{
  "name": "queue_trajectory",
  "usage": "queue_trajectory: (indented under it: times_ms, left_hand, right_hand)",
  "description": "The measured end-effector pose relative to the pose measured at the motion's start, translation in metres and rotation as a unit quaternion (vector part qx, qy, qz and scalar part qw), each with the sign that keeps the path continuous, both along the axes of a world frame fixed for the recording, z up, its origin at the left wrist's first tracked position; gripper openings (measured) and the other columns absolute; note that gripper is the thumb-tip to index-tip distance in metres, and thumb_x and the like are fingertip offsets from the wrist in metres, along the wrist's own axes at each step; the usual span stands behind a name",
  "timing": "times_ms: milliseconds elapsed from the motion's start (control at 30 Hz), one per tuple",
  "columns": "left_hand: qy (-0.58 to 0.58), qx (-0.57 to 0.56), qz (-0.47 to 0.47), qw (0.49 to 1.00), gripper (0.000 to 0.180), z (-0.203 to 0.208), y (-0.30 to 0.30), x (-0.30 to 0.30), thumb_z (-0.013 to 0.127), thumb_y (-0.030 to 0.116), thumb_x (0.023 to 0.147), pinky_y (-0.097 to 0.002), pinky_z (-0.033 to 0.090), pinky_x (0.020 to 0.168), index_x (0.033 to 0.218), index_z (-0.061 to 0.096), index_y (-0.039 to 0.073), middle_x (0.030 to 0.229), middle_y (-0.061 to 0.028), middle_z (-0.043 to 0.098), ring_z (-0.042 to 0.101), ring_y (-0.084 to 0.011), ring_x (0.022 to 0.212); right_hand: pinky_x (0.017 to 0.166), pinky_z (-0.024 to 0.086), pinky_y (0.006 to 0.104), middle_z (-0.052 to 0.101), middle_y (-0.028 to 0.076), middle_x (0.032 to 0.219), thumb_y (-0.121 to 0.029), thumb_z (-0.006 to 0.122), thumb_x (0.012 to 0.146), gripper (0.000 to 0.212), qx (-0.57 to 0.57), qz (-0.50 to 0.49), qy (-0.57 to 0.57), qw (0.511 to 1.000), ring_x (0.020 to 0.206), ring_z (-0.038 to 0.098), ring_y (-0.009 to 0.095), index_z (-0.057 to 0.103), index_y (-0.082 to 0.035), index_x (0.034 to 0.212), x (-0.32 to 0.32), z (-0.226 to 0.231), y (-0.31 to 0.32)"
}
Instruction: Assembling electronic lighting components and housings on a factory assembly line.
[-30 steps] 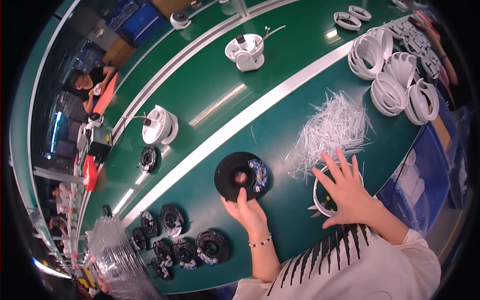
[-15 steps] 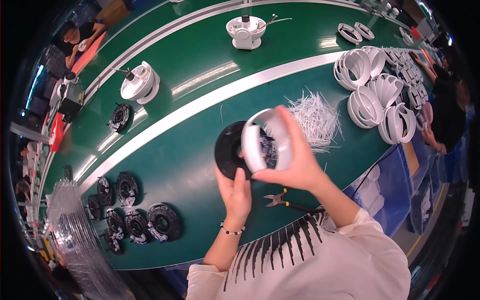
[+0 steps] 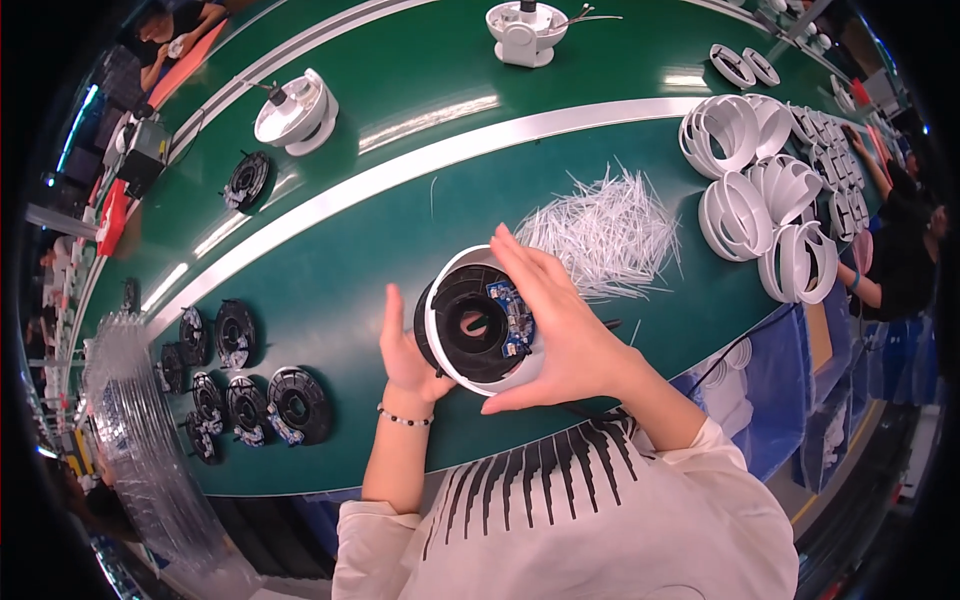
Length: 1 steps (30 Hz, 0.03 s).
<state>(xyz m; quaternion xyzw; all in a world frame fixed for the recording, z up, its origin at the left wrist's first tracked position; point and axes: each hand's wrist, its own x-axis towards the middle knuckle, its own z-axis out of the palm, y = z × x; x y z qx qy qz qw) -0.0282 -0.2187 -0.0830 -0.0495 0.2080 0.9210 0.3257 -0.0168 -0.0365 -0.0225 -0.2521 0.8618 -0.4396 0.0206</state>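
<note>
A black round disc [image 3: 462, 342] with a central hole and a blue circuit board [image 3: 515, 318] along its right side sits within a white ring [image 3: 434, 335]. My right hand [image 3: 560, 325] is closed round the ring's right side, thumb at the lower edge and fingers at the top. From the lower left, my left hand [image 3: 408, 362] supports the disc, its thumb raised away from the rim. Its other fingers are mostly hidden beneath, and skin shows through the hole. Whether the disc is fully seated in the ring, I cannot tell.
Loose white strips [image 3: 610, 235] lie in a heap beyond my right hand. Stacked white rings [image 3: 735, 215] stand at the right, and several black discs [image 3: 298, 405] at the left. White housings [image 3: 297, 112] rest on the far green surface. Co-workers sit at both sides.
The white ring, tilted beside the disc before, now surrounds it. The disc has turned to face up, showing its board. My left thumb has come off the disc. The pliers are no longer visible.
</note>
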Motion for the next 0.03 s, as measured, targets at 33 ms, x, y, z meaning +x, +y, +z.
queue_trajectory:
  times_ms: [33]
  left_hand:
    - [0.022,-0.180,0.010,0.983,0.096,0.0116,0.0069,-0.0010,0.025,0.073,0.073,-0.0484,0.031,0.097,0.129,0.024,-0.004,0.129,-0.0212,0.034,0.037,-0.0350,0.117]
  right_hand:
    - [0.100,0.022,0.0417,0.012,0.019,0.140,-0.038,0.080,0.050,0.117,0.021,0.001,0.002,1.000,0.122,0.023,0.036,0.008,0.001,0.134,-0.0010,0.0000,-0.0010]
